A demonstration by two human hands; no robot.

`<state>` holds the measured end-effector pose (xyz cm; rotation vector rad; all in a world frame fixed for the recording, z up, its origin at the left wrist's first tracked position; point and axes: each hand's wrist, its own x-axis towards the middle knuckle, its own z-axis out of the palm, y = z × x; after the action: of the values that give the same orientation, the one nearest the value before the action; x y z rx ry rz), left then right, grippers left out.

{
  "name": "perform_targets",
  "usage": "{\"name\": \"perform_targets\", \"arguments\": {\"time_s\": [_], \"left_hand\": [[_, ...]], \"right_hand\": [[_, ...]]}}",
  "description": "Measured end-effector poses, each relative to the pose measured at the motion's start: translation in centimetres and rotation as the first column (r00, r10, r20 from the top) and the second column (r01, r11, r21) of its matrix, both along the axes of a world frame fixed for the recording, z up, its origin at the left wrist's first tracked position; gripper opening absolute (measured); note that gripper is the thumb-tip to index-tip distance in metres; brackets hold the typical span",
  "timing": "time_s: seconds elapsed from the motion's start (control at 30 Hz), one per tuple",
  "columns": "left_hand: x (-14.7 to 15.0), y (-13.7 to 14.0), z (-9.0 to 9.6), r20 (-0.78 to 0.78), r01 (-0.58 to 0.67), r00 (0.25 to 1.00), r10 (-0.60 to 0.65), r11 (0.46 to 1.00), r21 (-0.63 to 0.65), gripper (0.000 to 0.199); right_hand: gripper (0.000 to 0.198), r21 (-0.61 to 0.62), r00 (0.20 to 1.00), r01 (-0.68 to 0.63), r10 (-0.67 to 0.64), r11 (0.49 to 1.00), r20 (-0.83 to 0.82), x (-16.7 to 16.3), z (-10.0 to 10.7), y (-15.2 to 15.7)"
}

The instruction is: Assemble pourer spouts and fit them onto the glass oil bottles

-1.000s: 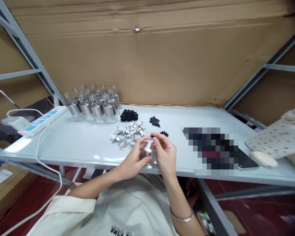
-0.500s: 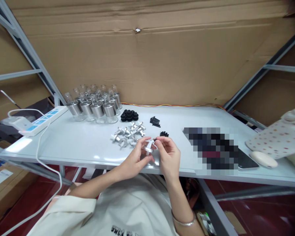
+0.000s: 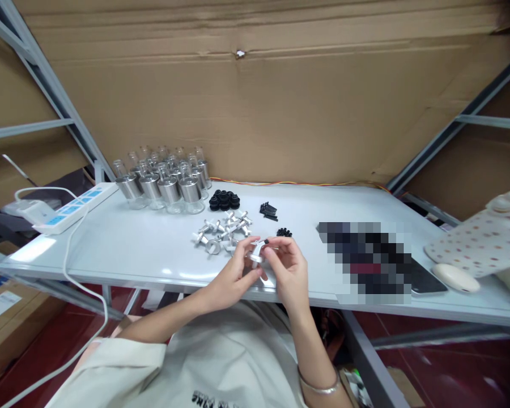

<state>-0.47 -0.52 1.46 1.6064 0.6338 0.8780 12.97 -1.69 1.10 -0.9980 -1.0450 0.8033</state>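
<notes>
Slightly lower now, the right thumb is sitting beside the metal fitting's (image 3: 257, 253) slanting neck, and the black tip (image 3: 266, 241) is showing plainly where the right fingertips were crowding it half a second ago. I'm watching from afar as the left hand (image 3: 237, 277) is holding that fitting just above the table's (image 3: 153, 249) near edge, its fingers and thumb curling around it from the side; that grip is probably steadying the piece while leaving the neck free for the other hand. Over on the right hand (image 3: 289, 271), thumb and forefinger are nearly meeting by the neck, and something thin is poking out there; I'm not able to tell whether they're pinching it.

Beyond the hands, loose metal fittings (image 3: 227, 232) are lying in a heap, with black stoppers (image 3: 224, 199), black sticks (image 3: 268, 211) and small black caps (image 3: 284, 232) forming separate clusters, likely sorted for easy reach. Bottles (image 3: 168, 188) are standing grouped at the back left. Those clusters are keeping their places since the earlier frame; only the hands are shifting, with the view drifting a touch.
</notes>
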Motion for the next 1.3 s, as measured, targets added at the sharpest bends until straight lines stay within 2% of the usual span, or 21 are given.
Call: {"name": "perform_targets", "arguments": {"time_s": [0.07, 0.13, 0.23, 0.47, 0.67, 0.8, 0.9, 1.03, 1.1, 1.2, 1.3], "left_hand": [[-0.07, 0.05, -0.13, -0.018, -0.041, 0.999, 0.041, 0.999, 0.013, 0.047], [-0.15, 0.16, -0.3, -0.035, -0.084, 0.996, 0.085, 0.995, 0.046, 0.05], [-0.19, 0.3, -0.36, -0.06, -0.089, 0.994, 0.094, 0.992, 0.085, 0.051], [-0.1, 0.17, 0.18, -0.106, -0.028, 0.994, 0.037, 0.996, 0.084, 0.052], [-0.01, 0.15, 0.17, -0.057, 0.037, 0.998, -0.036, 0.999, 0.018, 0.048], [0.01, 0.14, 0.26, -0.027, 0.039, 0.999, -0.039, 0.999, -0.014, 0.044], [0.01, 0.07, 0.16, -0.006, -0.001, 1.0, 0.001, 1.0, 0.01, 0.044], [0.02, 0.11, -0.43, 0.084, -0.038, 0.996, 0.033, 0.998, 0.054, 0.046], [0.02, 0.19, -0.66, 0.102, -0.052, 0.994, 0.047, 0.997, 0.051, 0.047], [-0.03, 0.28, -0.68, 0.039, -0.098, 0.995, 0.096, 0.994, 0.051, 0.049], [-0.11, 0.27, -0.48, 0.004, -0.093, 0.996, 0.093, 0.994, 0.057, 0.05]], "right_hand": [[0.021, 0.025, 0.997, -0.04, 0.038, 0.999, 0.066, -0.08, -0.16, -0.08], [0.034, 0.034, 0.989, -0.078, 0.073, 0.996, 0.126, -0.2, -0.37, -0.11], [0.047, -0.007, 0.987, -0.099, 0.099, 0.995, 0.126, -0.33, -0.66, -0.05], [0.042, -0.051, 0.999, -0.042, 0.041, 0.998, -0.008, -0.19, -0.63, -0.07], [0.035, -0.078, 0.997, -0.062, 0.057, 0.995, -0.055, -0.22, 0.04, -0.22], [0.034, -0.07, 1.0, -0.022, 0.022, 0.997, 0.006, -0.08, -0.38, -0.19], [0.034, -0.013, 0.997, -0.037, 0.038, 0.999, 0.073, 0.07, -0.68, -0.22], [0.057, 0.046, 0.976, -0.166, 0.158, 0.985, 0.149, 0.19, -0.56, -0.26], [0.051, -0.001, 0.961, -0.206, 0.203, 0.979, 0.186, 0.17, -0.56, -0.22], [0.028, -0.046, 0.958, -0.162, 0.169, 0.986, 0.231, 0.07, -0.74, -0.14], [0.033, -0.014, 0.971, -0.14, 0.14, 0.99, 0.194, -0.04, -0.89, -0.18]]}}
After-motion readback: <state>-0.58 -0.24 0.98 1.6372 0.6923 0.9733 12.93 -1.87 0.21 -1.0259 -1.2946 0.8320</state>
